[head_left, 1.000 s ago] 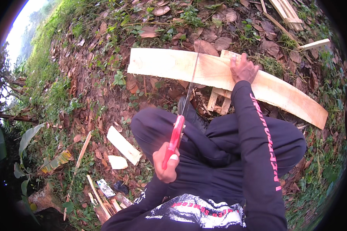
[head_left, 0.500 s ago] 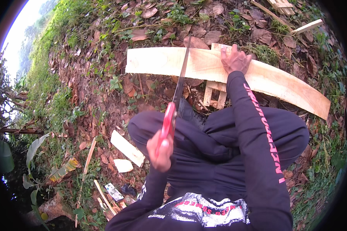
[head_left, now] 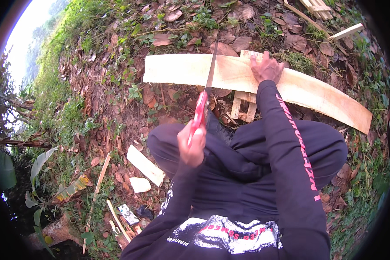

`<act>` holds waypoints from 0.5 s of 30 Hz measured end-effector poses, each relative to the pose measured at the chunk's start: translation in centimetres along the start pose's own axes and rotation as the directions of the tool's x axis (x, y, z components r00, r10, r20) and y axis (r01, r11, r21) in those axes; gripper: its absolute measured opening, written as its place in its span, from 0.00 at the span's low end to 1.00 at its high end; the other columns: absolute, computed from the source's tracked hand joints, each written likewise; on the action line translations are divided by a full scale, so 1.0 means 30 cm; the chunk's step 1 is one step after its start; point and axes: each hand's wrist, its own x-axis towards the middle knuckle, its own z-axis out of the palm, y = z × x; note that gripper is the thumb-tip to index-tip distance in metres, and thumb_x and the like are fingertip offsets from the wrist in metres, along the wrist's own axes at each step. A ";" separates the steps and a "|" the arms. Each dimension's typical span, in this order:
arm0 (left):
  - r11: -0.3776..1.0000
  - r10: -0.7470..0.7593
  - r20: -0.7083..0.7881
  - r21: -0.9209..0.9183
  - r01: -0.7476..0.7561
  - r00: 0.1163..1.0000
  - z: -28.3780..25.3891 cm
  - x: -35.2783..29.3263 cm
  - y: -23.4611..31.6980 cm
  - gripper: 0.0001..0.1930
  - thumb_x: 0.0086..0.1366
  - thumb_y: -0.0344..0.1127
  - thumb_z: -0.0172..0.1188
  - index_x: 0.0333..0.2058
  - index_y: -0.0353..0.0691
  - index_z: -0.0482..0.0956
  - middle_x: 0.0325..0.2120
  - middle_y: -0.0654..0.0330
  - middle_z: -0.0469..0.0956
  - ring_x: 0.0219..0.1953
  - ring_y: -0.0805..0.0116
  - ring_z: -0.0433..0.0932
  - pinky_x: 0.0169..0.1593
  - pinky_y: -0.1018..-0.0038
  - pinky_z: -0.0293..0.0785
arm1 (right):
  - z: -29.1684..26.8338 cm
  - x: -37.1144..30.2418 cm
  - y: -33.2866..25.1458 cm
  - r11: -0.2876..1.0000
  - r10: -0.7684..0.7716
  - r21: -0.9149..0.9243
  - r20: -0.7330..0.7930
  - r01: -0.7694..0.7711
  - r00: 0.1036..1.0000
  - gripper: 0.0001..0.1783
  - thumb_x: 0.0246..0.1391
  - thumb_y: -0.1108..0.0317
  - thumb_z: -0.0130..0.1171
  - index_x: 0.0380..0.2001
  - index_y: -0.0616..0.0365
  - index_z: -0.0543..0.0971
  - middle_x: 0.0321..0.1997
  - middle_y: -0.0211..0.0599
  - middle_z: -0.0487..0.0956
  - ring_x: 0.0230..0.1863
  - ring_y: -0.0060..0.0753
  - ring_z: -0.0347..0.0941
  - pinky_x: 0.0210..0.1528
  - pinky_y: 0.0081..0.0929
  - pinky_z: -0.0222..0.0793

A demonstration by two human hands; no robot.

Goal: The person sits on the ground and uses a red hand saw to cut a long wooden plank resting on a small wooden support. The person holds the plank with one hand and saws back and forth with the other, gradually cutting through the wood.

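A long pale wooden board (head_left: 177, 69) lies crosswise in front of my crossed legs, looking bowed through the lens. My left hand (head_left: 192, 143) is closed round the red handle of a handsaw (head_left: 212, 69). The saw's thin blade crosses the board left of its middle, its tip beyond the far edge. My right hand (head_left: 268, 69) bears down on the board to the right of the blade, fingers over its far edge. Under the board is a small wooden support (head_left: 245, 97), partly hidden; one end of it shows beyond the far edge.
Pale wood offcuts (head_left: 145, 164) lie on the ground left of my knee, with thin strips (head_left: 117, 221) nearer me. A slatted wooden piece (head_left: 317, 8) and a stick (head_left: 346, 31) lie at the far right. Dry leaves and low plants cover the ground; a banana-like plant (head_left: 41, 169) stands left.
My left hand and the saw have moved away from me and slightly right, so the handle is closer to the board. My right hand stays on the board.
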 end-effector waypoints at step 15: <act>0.994 0.031 -0.007 0.101 -0.030 0.999 0.095 -0.206 0.112 0.10 0.59 0.35 0.49 0.28 0.32 0.69 0.12 0.72 0.61 0.13 0.86 0.55 0.18 0.84 0.48 | -0.057 -0.010 0.056 0.994 0.095 0.062 -0.024 -0.094 0.995 0.37 0.55 0.35 0.40 0.54 0.55 0.72 0.36 0.45 0.82 0.50 0.42 0.74 0.66 0.51 0.45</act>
